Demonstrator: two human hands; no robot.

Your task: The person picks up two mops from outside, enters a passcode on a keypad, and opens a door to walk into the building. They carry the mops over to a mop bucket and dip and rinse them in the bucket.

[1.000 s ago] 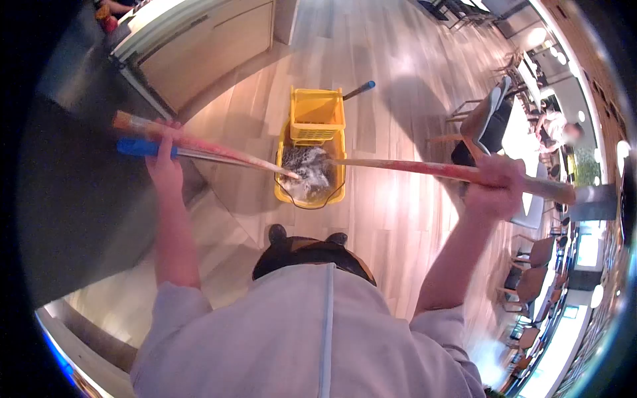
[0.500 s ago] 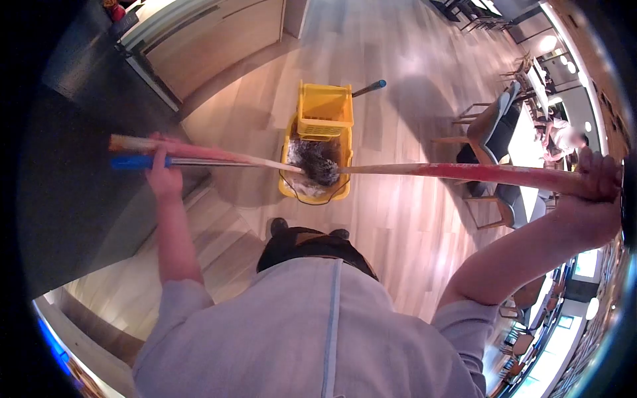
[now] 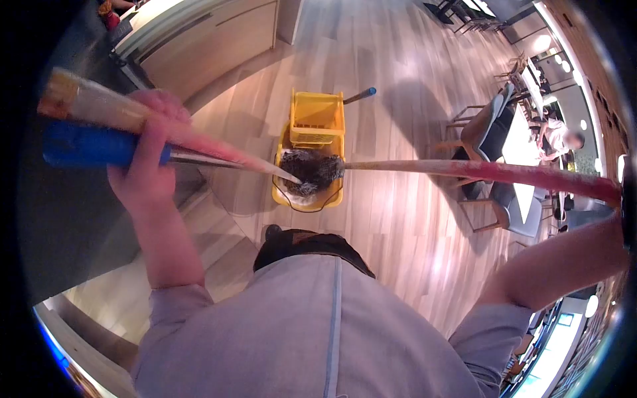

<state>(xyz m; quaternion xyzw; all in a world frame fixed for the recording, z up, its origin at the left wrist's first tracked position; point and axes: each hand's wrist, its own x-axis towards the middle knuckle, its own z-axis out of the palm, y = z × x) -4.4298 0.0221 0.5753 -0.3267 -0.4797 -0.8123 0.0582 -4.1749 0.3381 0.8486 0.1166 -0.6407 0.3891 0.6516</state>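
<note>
Two handles, a red and pale pole [image 3: 219, 151] and a metal one with a blue grip [image 3: 89, 144], are held together in my left hand [image 3: 149, 156], whose fingers are wrapped round them. They slant down to a yellow mop bucket [image 3: 276, 192] on the floor. Dark, wet mop strands [image 3: 322, 171] lie in its foamy water. Another red and pale pole [image 3: 464, 170] runs from the bucket to the right edge. My right forearm reaches that edge beside the pole's far end, and the hand itself is out of sight.
A yellow wringer [image 3: 318, 118] with a blue-tipped lever [image 3: 361, 95] sits on the bucket's far end. A pale cabinet [image 3: 209, 56] stands at upper left. Chairs [image 3: 488, 126] and a white table [image 3: 521, 146] are on the right, where a person [image 3: 554, 138] sits.
My left hand has risen closer to the camera with both handles. My right hand has moved outward past the right edge. The mop strands have shifted within the bucket.
</note>
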